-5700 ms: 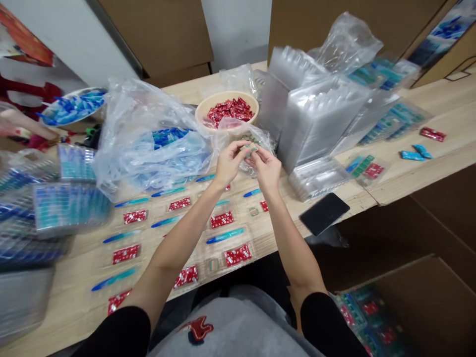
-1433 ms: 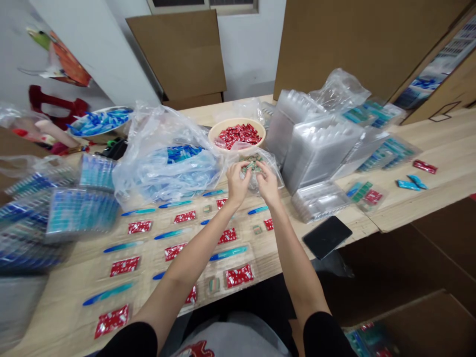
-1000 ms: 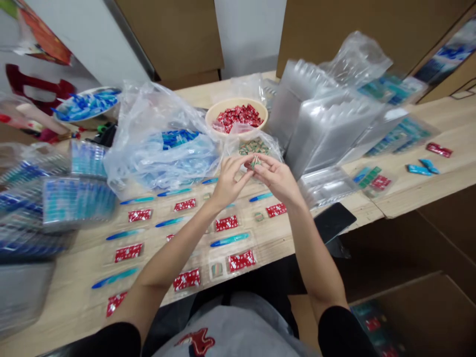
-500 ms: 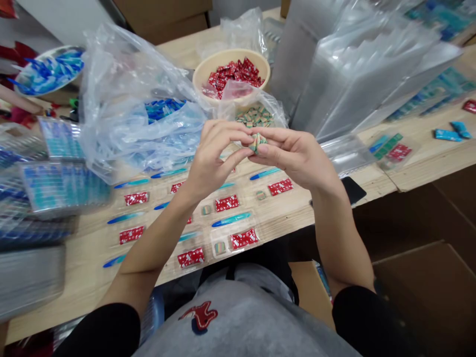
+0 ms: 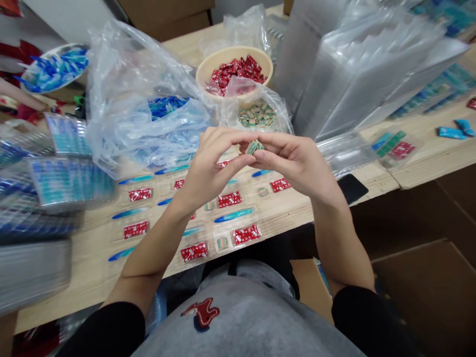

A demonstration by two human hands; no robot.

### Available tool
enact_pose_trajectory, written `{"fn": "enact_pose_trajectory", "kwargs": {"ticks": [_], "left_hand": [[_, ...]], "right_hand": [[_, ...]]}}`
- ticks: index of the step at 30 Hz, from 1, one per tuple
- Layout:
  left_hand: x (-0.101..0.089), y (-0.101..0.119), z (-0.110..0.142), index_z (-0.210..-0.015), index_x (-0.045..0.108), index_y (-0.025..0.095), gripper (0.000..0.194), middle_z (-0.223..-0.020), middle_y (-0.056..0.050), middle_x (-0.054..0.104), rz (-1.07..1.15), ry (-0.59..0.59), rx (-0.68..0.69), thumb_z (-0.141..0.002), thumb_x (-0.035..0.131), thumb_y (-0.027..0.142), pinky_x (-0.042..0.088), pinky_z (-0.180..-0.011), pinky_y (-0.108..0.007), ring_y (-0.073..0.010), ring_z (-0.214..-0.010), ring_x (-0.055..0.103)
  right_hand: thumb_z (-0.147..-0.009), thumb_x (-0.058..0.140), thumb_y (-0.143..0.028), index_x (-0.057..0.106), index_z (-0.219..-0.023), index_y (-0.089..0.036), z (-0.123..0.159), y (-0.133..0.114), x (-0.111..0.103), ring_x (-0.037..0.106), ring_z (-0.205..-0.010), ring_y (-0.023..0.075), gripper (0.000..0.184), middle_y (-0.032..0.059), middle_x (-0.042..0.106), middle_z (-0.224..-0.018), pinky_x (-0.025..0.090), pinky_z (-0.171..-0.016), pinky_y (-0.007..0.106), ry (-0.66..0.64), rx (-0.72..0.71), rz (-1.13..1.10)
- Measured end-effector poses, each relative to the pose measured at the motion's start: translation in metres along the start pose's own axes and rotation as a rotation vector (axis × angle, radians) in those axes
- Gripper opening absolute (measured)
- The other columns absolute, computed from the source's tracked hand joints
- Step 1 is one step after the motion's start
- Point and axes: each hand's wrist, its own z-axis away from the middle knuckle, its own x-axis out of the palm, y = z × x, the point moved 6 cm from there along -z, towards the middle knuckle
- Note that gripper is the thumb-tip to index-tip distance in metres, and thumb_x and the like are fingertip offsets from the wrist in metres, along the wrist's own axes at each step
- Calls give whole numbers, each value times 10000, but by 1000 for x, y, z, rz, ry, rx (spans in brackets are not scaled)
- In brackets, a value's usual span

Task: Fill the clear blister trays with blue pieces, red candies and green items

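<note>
My left hand point(image 5: 213, 166) and my right hand point(image 5: 293, 166) meet above the table, fingertips together. Between them is a small cluster of green, yellow and pink striped blocks point(image 5: 255, 147), partly covered by my fingers. Both hands are closed on it, thumbs pressing from the near side. Just beyond my fingers lies a clear bag of the same striped blocks point(image 5: 258, 116). Below my hands, clear blister trays in rows hold blue pens point(image 5: 233, 215), red patterned packets point(image 5: 246, 234) and striped blocks such as one in the nearest tray point(image 5: 222, 243). My forearms hide part of the rows.
A cream bowl point(image 5: 203, 74) of red packets stands behind the bag. Clear plastic sleeves point(image 5: 345, 94) rise at the right. Plastic bags point(image 5: 122, 99) and packed trays point(image 5: 70, 183) fill the left. A black flat object point(image 5: 353, 188) lies near the front edge. Another person's arm shows far left.
Both hands stay together at nearly the same place, and the striped blocks between the fingertips have turned a little. The whole view has shifted slightly.
</note>
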Motion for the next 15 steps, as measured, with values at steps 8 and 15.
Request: {"fn": "enact_pose_trajectory", "kwargs": {"ticks": [8, 15], "left_hand": [[-12, 15, 3, -1112, 632, 256, 261, -958, -11, 676, -107, -58, 154, -911, 571, 411, 454, -908, -404, -192, -923, 610], [-16, 17, 9, -1138, 639, 278, 341, -959, -22, 663, -128, -37, 116, -851, 639, 461, 436, -912, -424, -216, -942, 588]], "right_hand": [[-793, 680, -226, 701, -1093, -183, 5, 6, 0, 687, -974, 193, 305, -23, 712, -867, 601, -775, 286, -11, 38, -106], [-761, 721, -186, 696, -1097, -179, 17, -14, 16, 693, -895, 152, 337, -50, 702, -780, 578, -717, 200, -127, -18, 22]]}}
